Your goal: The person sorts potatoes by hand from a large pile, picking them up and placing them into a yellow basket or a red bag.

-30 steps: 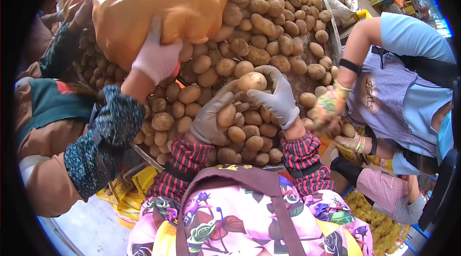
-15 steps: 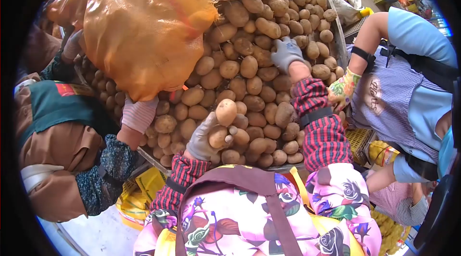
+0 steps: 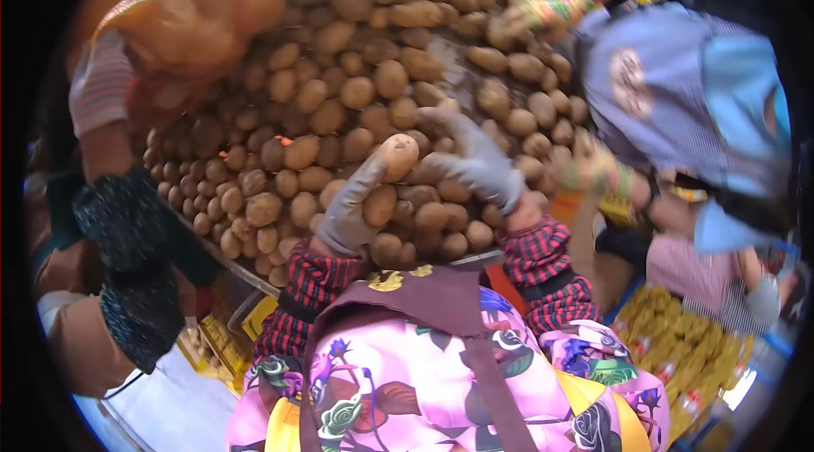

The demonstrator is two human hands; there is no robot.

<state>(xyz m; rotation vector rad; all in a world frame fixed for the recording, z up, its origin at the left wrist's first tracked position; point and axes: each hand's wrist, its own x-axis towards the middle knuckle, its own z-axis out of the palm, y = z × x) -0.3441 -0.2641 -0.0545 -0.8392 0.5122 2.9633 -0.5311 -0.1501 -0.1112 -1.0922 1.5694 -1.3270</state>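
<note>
My left hand [image 3: 346, 216], in a grey glove, is closed around a light tan potato [image 3: 399, 157] at its thumb and fingers. A second potato [image 3: 379, 205] sits against the palm side, just below. To the right, my right hand [image 3: 482, 165], also grey-gloved and slightly blurred, is over the potato pile [image 3: 326, 117]. Its fingers and thumb are stretched apart and point left, towards the potatoes in my left hand. Loose potatoes lie below and around both hands.
At upper left, a co-worker's striped glove [image 3: 100, 86] is at an orange mesh sack [image 3: 182, 7]. On the right, gloved hands [image 3: 547, 15] of another person reach over the potatoes. The table's metal edge [image 3: 229, 264] runs in front of me. Yellow bags [image 3: 678, 350] lie at lower right.
My right hand has come back from the far pile towards my left hand, its fingers now spread. The orange sack has shifted up and left in view. The right-hand person's hands have moved over the potatoes.
</note>
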